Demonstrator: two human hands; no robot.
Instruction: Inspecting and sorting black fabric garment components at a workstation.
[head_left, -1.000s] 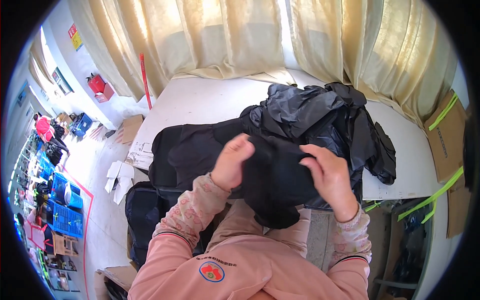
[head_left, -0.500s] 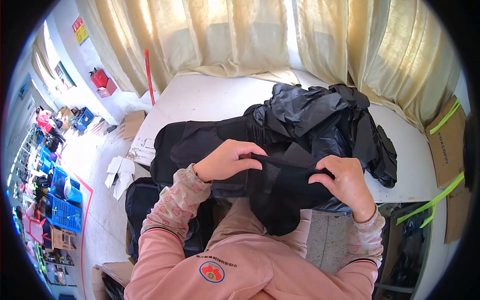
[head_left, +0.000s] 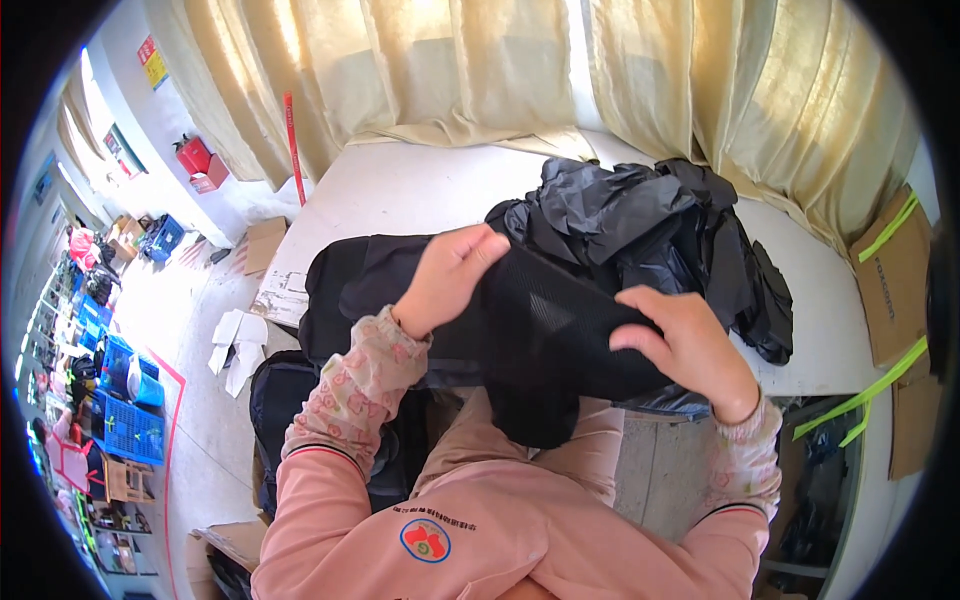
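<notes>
A black mesh fabric piece [head_left: 560, 330] is stretched between my two hands above the table's near edge, its rounded lower end hanging over my lap. My left hand [head_left: 450, 280] is closed, pinching the upper left corner between thumb and fingers. At the right edge, my right hand [head_left: 690, 350] curves around the fabric, with thumb and forefinger some way apart and the other fingers partly hidden. Flat on the table to the left lie black padded fabric pieces [head_left: 335, 295]. Behind my hands is a heap of crumpled black plastic bags [head_left: 620, 210].
The white table [head_left: 400, 190] reaches back to beige curtains [head_left: 430, 70]. Below its left side sits a black fabric bundle [head_left: 275, 410]. Cardboard [head_left: 890, 290] with green straps stands at the right. Blue crates [head_left: 135, 430] and a person [head_left: 85, 250] are far left.
My left hand has risen and moved left, lifting the fabric's upper left corner. The right thumb and forefinger have spread wider, and the hanging end has shifted up and left.
</notes>
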